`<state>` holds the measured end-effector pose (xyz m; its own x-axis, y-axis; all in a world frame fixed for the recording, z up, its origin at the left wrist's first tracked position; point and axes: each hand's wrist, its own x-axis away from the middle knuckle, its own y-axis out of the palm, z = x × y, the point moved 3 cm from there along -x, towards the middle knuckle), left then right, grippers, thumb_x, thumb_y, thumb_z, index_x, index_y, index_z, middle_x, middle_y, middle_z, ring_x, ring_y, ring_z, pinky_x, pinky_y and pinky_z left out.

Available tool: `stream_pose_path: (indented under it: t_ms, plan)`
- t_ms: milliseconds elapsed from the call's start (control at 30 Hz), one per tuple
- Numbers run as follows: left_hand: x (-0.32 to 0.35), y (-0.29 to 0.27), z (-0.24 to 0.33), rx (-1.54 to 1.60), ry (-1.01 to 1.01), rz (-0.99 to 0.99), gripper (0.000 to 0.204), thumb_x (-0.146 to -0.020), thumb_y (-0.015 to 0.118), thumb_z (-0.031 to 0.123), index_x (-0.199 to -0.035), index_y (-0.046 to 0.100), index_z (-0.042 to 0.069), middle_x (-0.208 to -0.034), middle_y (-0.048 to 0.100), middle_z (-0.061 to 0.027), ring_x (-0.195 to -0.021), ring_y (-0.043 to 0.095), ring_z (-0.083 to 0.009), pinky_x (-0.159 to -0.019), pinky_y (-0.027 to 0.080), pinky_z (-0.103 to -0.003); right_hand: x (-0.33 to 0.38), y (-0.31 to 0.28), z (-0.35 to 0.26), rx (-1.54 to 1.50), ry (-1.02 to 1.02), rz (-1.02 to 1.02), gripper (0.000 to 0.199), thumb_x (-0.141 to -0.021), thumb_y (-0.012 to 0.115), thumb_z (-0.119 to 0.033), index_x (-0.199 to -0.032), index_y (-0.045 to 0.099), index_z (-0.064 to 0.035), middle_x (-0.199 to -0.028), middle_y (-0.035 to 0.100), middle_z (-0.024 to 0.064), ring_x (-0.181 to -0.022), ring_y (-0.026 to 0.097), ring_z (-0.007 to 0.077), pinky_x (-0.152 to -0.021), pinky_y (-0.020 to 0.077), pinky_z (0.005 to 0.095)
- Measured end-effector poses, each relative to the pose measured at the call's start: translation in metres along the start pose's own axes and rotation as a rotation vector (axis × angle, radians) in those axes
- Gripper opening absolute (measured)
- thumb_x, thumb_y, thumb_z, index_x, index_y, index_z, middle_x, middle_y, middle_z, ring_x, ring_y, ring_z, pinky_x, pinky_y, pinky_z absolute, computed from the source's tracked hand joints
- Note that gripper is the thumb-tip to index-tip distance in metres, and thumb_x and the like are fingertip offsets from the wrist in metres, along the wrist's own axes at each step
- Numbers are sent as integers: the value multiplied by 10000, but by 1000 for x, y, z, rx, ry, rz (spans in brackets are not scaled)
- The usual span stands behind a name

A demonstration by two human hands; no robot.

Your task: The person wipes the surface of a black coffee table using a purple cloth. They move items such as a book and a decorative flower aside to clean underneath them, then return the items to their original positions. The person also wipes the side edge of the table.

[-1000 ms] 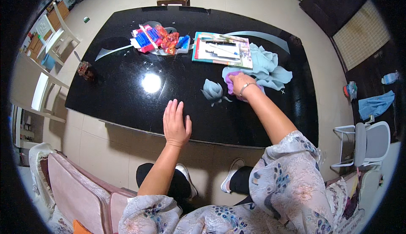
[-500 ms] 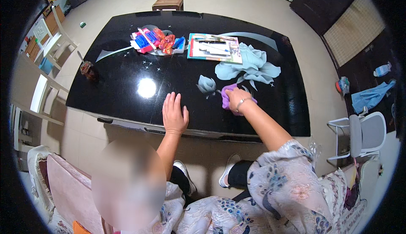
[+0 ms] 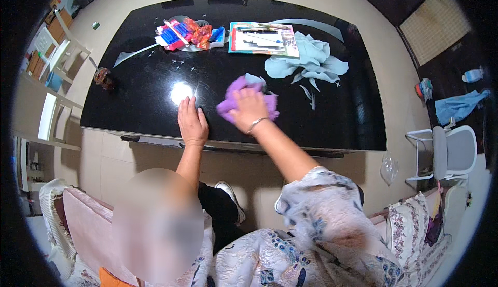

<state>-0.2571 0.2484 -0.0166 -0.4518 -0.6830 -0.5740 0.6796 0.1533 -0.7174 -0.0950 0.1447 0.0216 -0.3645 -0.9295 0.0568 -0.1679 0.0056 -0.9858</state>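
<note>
My right hand (image 3: 250, 110), with a silver bangle at the wrist, presses a crumpled purple cloth (image 3: 236, 88) onto the glossy black tabletop (image 3: 332, 123). Loose folds of the cloth stick out around the fingers and partly cover a grey-blue flower bud printed on the table. To the left, my left hand (image 3: 193, 123) lies flat near the table's front edge, fingers stretched forward and holding nothing. Its fingertips reach beside a bright light reflection.
Wrapped candies and blue items (image 3: 191, 34) are heaped at the far left. Colourful books (image 3: 264, 52) with pens on top lie at the far middle. A dark jar (image 3: 104, 78) stands near the left edge. A grey-white chair (image 3: 454, 152) is at the right.
My right hand has swept the purple cloth leftward across the tabletop, towards my left hand. My left hand stays flat on the table, and the view has shifted a little.
</note>
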Motion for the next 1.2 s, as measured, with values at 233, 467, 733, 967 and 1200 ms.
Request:
stream_pose_path:
  t_ms: [233,467,733,967,1200]
  plan:
    - [-6,-2,-11,18,42,12,411,-898,532,118,-1297,490,26,-1337,496,-212,-1298,412,-381,-1101,305,-456,104,-11,29,-60,-19,260,506,-789,620,-352,-1233,538,-123,-1218,539,111,-1135,489,296,-930,369,471]
    - [1,19,5,52,5,14,427,-893,526,128,-1307,485,30,-1353,483,-210,-1312,396,-374,-1108,297,-459,270,2,330,494,612,588,428,-841,544,-361,-1191,552,-113,-1262,528,173,-1145,504,327,-965,378,481]
    - [-1,3,-4,13,9,28,419,-885,528,126,-1290,498,24,-1345,498,-194,-1308,406,-361,-1111,298,-449,141,9,92,131,168,260,681,-804,590,-510,-1390,428,-203,-1365,424,178,-1280,369,351,-1061,258,529]
    - [-2,-2,-10,7,32,57,412,-875,550,129,-1268,509,11,-1316,518,-207,-1286,427,-370,-1094,318,-451,157,3,179,35,211,-161,705,-871,573,-462,-1494,298,-280,-1579,160,144,-1426,203,359,-1121,189,525]
    - [-2,3,-6,-17,26,72,413,-877,562,142,-1267,509,16,-1305,526,-204,-1275,441,-367,-1084,331,-456,131,-1,114,-29,254,-107,959,-723,601,-539,-1530,182,-233,-1584,105,185,-1462,98,356,-1170,36,491]
